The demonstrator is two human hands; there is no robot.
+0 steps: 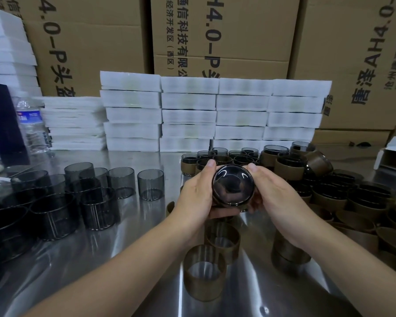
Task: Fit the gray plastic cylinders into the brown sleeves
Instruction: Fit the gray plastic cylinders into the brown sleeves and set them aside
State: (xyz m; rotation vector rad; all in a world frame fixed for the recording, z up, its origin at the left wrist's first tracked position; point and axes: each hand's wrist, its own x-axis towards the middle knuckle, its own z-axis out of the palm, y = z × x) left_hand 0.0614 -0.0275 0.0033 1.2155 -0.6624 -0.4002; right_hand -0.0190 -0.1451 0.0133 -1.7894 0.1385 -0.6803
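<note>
Both hands hold one gray plastic cylinder [233,185] above the middle of the steel table, its round glossy end facing me. My left hand [198,191] wraps its left side and my right hand [273,193] its right side, thumbs on top. A brown sleeve edge shows under the cylinder, mostly hidden by my fingers. Bare gray cylinders [150,184] stand in a group on the left. Empty brown sleeves [204,272] stand upright in front of me. Sleeved cylinders [288,167] are piled at the right and behind my hands.
White foam trays [188,113] are stacked along the back of the steel table [128,245], with cardboard boxes [238,30] behind them. A water bottle [31,124] stands at the back left. A small open white box [394,156] sits at the far right.
</note>
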